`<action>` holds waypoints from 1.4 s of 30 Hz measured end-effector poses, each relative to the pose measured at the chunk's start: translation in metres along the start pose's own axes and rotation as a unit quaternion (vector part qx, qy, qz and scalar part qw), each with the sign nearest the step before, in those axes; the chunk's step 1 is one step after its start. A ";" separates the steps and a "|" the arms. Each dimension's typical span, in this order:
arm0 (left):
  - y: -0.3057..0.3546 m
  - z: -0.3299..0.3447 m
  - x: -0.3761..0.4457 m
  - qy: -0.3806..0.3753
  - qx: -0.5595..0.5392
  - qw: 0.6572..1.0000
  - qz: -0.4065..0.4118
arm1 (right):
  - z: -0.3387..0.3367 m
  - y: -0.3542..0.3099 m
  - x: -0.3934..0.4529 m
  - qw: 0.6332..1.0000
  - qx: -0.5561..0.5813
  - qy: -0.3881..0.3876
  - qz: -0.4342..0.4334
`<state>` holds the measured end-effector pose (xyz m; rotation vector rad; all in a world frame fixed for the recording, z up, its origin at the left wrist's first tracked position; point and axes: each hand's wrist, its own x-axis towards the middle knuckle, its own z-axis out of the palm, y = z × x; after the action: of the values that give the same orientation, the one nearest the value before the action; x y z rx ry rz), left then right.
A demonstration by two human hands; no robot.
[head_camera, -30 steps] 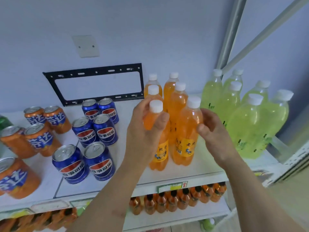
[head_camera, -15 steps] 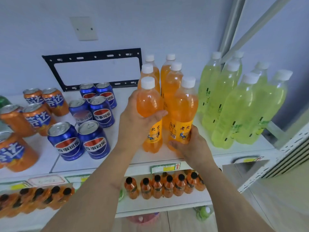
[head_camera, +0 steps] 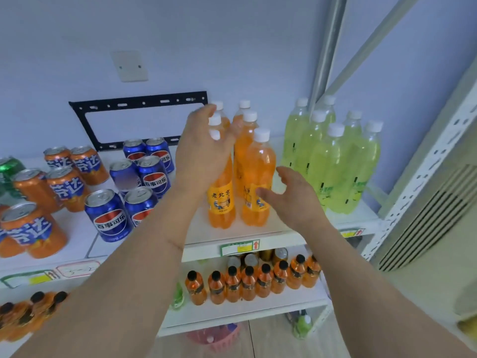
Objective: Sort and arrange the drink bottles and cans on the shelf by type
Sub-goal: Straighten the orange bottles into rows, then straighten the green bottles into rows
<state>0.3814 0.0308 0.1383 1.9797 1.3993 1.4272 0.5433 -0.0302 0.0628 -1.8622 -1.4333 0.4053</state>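
Observation:
Several orange soda bottles with white caps stand in two rows at the middle of the top shelf. My left hand hovers open beside the front left orange bottle, fingers spread and off it. My right hand is open just right of the front right bottle, not gripping. Several pale green bottles stand grouped to the right. Blue cola cans and orange soda cans stand in groups to the left.
A green can sits at the far left edge. The lower shelf holds small orange bottles with black caps and some cans. A black bracket hangs on the wall. A white slotted upright and vent stand at right.
Both hands have let go of the two front orange bottles, which now stand on the shelf. The left hand rose and opened; the right hand drew back to the right.

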 end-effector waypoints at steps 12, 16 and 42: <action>0.097 0.112 0.095 -0.139 0.108 0.983 0.060 | -0.179 -0.010 0.116 0.987 -0.096 0.115 -0.061; 0.103 0.167 0.131 -0.164 0.049 0.984 -0.051 | -0.194 0.025 0.188 0.997 -0.069 0.038 -0.004; 0.093 0.193 0.097 -0.216 0.069 0.968 -0.110 | -0.210 0.054 0.209 0.981 -0.103 -0.163 0.033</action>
<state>0.5963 0.1202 0.1715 1.9862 1.4819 0.7620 0.7832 0.0825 0.2047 -2.0847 -1.6867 0.6400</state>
